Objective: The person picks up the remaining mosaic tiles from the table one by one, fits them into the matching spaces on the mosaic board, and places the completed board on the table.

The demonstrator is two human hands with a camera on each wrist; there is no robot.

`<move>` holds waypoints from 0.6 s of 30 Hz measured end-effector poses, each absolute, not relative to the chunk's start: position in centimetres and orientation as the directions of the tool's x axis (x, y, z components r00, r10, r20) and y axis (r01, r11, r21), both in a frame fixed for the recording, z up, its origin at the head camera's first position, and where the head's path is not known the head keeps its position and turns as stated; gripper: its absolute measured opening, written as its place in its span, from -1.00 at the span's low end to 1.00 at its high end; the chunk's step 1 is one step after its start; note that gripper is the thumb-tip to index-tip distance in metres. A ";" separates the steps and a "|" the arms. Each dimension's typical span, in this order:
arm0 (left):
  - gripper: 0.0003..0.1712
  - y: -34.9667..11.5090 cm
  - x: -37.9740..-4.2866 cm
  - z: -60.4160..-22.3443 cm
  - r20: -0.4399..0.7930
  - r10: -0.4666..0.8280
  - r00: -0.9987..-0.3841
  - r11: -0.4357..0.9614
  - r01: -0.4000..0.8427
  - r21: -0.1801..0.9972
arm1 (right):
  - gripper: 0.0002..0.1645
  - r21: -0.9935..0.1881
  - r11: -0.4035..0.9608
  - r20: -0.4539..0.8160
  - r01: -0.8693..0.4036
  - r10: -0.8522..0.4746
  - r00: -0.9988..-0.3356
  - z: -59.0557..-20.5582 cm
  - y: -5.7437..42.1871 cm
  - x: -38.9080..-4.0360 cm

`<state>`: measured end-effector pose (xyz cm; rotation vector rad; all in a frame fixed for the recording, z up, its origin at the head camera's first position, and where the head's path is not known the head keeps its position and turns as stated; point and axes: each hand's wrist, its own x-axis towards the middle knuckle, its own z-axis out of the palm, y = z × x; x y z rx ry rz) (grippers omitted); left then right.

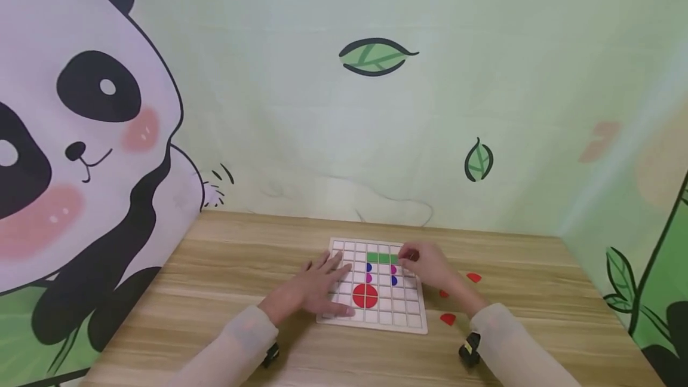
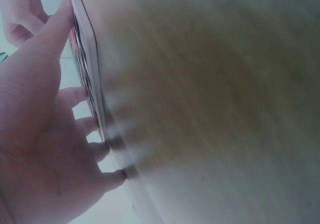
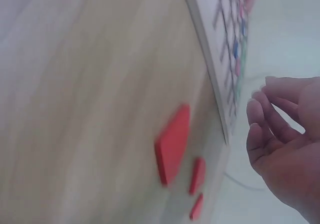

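Note:
A white gridded board point(image 1: 400, 320) lies on the wooden table. My left hand point(image 1: 319, 288) rests spread over its left side, fingers reaching onto the grid and thumb near the front edge. Over the far right part, my right hand point(image 1: 427, 263) has its fingers bent, thumb and fingertips close together at the right end of a green strip point(image 1: 378, 258). I cannot tell whether a piece is between these fingertips. Nearer on the grid are small blue half-rounds point(image 1: 395, 280), pink half-rounds point(image 1: 369, 278) and a red circle point(image 1: 365, 296) of quarter pieces.
Loose red quarter pieces lie on the table right of the board: one piece point(image 1: 448, 319) near its front corner, another piece point(image 1: 473, 278) farther back, and a third piece point(image 1: 444, 294) partly behind the right forearm. A printed panda backdrop point(image 1: 290, 136) stands behind the table.

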<state>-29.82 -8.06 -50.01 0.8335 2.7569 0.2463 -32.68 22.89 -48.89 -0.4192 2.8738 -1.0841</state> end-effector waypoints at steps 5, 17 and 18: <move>0.26 -7.9 -29.8 -50.2 -0.191 0.556 -0.809 0.826 0.512 0.234 | -0.88 -0.661 0.719 0.059 -0.217 -0.239 -0.969 -47.4 25.2 -31.4; 0.26 -8.0 -29.8 -50.1 -0.193 0.560 -0.806 0.823 0.515 0.238 | -0.96 -0.588 0.750 0.153 -0.302 -0.264 -0.952 -48.3 31.5 -30.4; 0.26 -8.0 -29.8 -50.2 -0.193 0.561 -0.805 0.822 0.516 0.241 | -0.96 -0.578 0.758 0.155 -0.303 -0.263 -0.952 -48.5 31.8 -30.4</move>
